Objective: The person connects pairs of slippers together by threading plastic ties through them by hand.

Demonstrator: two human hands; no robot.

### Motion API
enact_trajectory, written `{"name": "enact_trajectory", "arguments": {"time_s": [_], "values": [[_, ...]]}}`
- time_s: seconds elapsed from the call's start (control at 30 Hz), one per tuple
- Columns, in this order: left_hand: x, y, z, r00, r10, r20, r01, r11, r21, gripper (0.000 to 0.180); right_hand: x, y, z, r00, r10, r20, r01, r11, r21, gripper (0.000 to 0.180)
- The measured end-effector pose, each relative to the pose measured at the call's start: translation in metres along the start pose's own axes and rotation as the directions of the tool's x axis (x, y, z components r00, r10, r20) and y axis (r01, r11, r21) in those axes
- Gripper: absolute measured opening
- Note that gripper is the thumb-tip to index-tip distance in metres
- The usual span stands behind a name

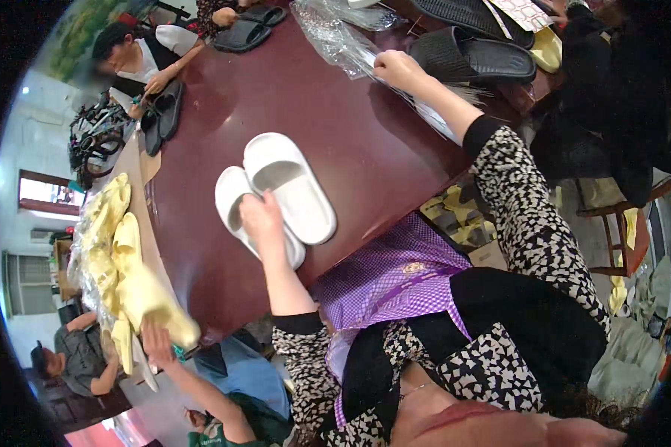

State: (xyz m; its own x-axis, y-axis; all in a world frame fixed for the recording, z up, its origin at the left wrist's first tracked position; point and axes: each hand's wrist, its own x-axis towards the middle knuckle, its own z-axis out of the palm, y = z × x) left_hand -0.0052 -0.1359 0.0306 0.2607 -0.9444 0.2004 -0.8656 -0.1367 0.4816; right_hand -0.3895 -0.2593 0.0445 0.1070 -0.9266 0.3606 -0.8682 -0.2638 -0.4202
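Note:
A pair of white slides lies side by side on the dark red table (201,246): the right slide (294,190) and, partly covered by my fingers, the left slide (235,201). My left hand (262,220) grips the left slide around its foot opening, fingers curled at its inner edge. At the table's far right, my right hand (399,71) is closed at the end of a bundle of thin pale strips (432,118), beside crumpled clear plastic bags (335,37). What exactly its fingers pinch is too small to tell.
Black slides (473,56) sit beyond my right hand. Yellow slides (119,246), some in clear plastic, line the left side, where a co-worker's hand (156,343) touches one. Across the table another person handles black slides (162,115). More dark slides (240,33) are at the far edge.

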Motion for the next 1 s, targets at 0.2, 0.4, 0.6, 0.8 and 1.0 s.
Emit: {"name": "enact_trajectory", "arguments": {"time_s": [0.2, 0.4, 0.6, 0.8, 1.0], "values": [[-0.032, 0.027, -0.013, 0.993, 0.097, -0.074, -0.096, 0.995, 0.018, 0.029, 0.013, -0.014, 0.032, 0.991, 0.115, -0.066, -0.127, 0.964, -0.232, 0.018], [-0.028, 0.018, -0.007, 0.992, 0.112, -0.054, -0.116, 0.989, -0.086, 0.027, 0.016, -0.003, 0.030, 0.983, 0.135, -0.126, -0.153, 0.977, -0.147, 0.020], [-0.029, 0.021, -0.010, 0.993, 0.083, -0.084, -0.092, 0.990, -0.112, 0.027, 0.014, 0.001, 0.032, 0.991, 0.032, -0.132, -0.056, 0.982, -0.181, 0.021], [-0.029, 0.020, -0.008, 0.993, 0.087, -0.080, -0.097, 0.988, -0.122, 0.027, 0.016, -0.003, 0.031, 0.992, 0.084, -0.098, -0.104, 0.971, -0.216, 0.020], [-0.028, 0.018, -0.011, 0.996, 0.064, -0.067, -0.073, 0.988, -0.137, 0.026, 0.011, -0.013, 0.019, 0.988, 0.031, -0.148, -0.049, 0.992, -0.117, 0.018]]}}
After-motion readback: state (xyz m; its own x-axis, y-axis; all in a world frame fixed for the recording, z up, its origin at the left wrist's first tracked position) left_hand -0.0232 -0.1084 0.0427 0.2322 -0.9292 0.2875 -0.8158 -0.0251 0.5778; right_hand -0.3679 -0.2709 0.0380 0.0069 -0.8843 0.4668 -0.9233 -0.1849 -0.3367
